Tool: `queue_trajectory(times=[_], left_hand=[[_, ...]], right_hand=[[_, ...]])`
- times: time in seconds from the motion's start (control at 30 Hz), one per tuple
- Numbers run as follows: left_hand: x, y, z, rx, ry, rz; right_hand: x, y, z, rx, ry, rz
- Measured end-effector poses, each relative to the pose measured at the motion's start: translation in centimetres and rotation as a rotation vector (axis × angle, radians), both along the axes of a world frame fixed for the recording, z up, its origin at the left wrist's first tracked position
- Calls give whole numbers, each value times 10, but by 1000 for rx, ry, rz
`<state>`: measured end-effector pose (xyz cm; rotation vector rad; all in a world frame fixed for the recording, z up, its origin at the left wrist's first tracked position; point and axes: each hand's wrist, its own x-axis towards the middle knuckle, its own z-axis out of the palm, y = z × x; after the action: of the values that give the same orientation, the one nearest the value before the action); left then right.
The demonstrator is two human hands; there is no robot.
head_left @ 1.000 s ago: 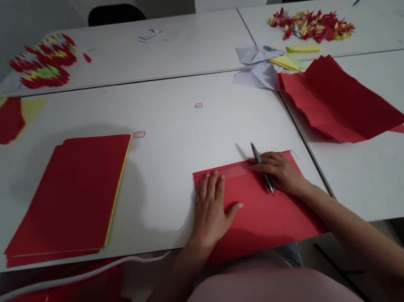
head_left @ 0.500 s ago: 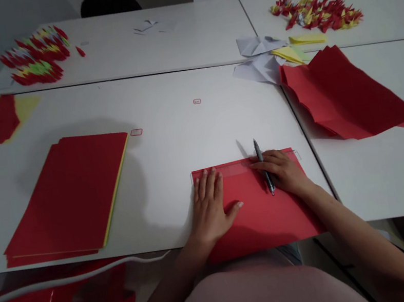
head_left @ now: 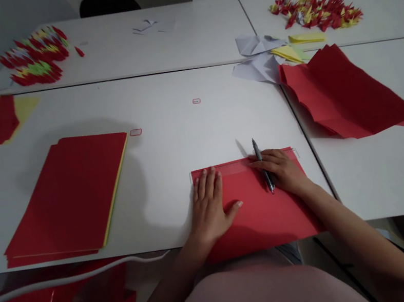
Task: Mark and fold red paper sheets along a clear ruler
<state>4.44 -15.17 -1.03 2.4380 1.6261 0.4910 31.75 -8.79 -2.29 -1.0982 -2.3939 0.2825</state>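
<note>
A red paper sheet (head_left: 260, 213) lies at the white table's near edge in front of me. A clear ruler (head_left: 234, 167) rests along its far edge. My left hand (head_left: 210, 207) lies flat on the sheet with fingers stretched out, fingertips pressing the ruler's left part. My right hand (head_left: 281, 171) is closed round a grey pen (head_left: 261, 164), its tip down on the sheet and the hand resting by the ruler's right part.
A stack of red and yellow sheets (head_left: 71, 195) lies to the left. Loose red sheets (head_left: 344, 94) and crumpled white and yellow paper (head_left: 263, 57) sit at the right. Piles of small folded pieces (head_left: 35, 58) (head_left: 316, 11) lie on the far tables. Two black chairs stand behind.
The view has shifted slightly. Both hands stay on the sheet and ruler, almost unmoved.
</note>
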Motion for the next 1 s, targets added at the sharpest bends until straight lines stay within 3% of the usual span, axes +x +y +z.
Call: queue_trajectory(times=[1.0], left_hand=[[1, 0, 1, 3, -1, 2]], right_hand=[[2, 2, -3, 57, 1, -22]])
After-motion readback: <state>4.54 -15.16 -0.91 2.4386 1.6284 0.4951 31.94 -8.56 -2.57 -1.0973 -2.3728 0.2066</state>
